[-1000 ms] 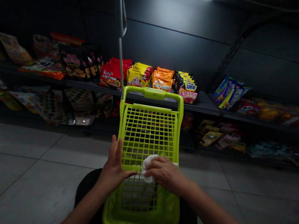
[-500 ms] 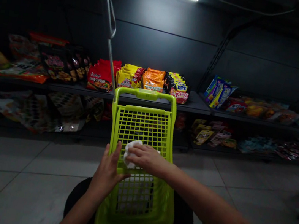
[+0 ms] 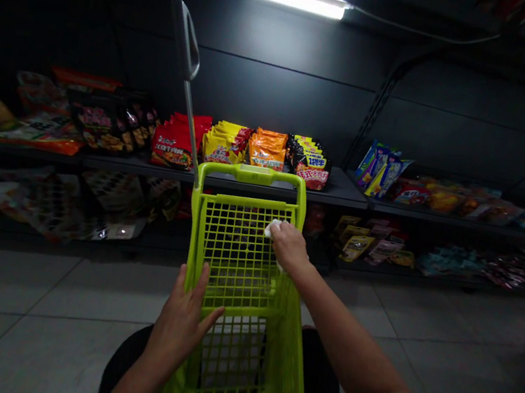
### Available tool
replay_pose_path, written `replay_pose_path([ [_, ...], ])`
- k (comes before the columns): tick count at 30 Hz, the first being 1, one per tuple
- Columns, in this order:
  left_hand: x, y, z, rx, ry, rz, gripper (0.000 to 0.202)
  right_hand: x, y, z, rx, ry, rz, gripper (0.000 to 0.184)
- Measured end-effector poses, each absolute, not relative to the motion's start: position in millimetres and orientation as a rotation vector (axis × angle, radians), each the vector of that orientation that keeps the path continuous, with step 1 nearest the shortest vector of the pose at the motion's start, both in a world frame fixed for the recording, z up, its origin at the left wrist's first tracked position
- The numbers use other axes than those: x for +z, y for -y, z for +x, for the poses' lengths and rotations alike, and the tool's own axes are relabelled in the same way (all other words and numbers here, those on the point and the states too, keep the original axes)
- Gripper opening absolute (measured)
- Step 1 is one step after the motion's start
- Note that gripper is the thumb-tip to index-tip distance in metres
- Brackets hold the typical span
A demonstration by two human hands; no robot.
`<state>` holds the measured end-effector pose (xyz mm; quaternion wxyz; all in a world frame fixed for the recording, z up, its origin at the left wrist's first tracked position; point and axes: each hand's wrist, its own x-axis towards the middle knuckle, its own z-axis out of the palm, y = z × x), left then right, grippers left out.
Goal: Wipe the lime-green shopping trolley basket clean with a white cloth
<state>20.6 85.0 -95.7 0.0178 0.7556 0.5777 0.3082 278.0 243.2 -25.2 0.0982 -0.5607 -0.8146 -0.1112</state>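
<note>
left hand [image 3: 178, 332], fingers spread wide and empty, lies against a lime-green plastic mesh shopping basket [image 3: 246, 199], tilted before the wearer; right hand [image 3: 288, 248], holding a white cloth [image 3: 273, 229], has moved up the mesh toward the far rim, away from the left; bright snack packets [image 3: 268, 151] sit beyond on a dark metal shelf [image 3: 344, 194].

The snack bags [image 3: 266, 151] on the middle shelf [image 3: 344, 194] have writing on them, and one bag [image 3: 311, 178] near the right has bold red and white writing. But it is all too small and blurry to read.
</note>
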Motion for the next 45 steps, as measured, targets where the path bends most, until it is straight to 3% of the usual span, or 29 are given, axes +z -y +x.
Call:
replay_pose_path([
  [4,-95.1,-80.6,21.4,1.053,-1.737,2.286,0.079,-12.2,-233.7,284.8,-0.148,2.575,-1.531,0.02],
  [9,-98.5,-80.4,22.6,1.185,-1.781,2.134,0.079,13.3,-302.1,315.6,-0.325,2.174,-1.472,0.041],
  [14,-107.7,-87.6,18.2,1.21,-1.793,1.835,0.079,-17.9,-323.8,334.0,-0.151,2.136,-1.41,0.048],
  [22,-106.5,-95.8,14.3,1.197,-1.698,1.557,0.077,-73.5,-183.9,327.6,0.164,2.102,-1.19,0.038],
  [29,-100.1,-85.5,17.9,1.218,-1.687,1.5,0.069,-97.4,-28.3,319.3,0.203,2.166,-1.306,0.029],
  [34,-100.4,-77.9,18.7,1.224,-1.661,1.507,0.066,-91.6,39.9,327.9,0.209,2.471,-1.041,0.027],
  [39,-102.2,-77.6,20.3,1.152,-1.68,1.512,0.061,-49.5,-30.9,330.9,0.256,2.814,-0.86,0.016],
  [43,-102.2,-80.4,13.1,1.14,-1.645,1.506,0.064,-17.6,-129.6,290.2,0.27,2.543,-1.152,0.019],
  [45,-100.9,-88.7,4.5,1.13,-1.626,1.435,0.066,-5.0,-175.0,254.1,0.405,2.312,-1.102,0.027],
])
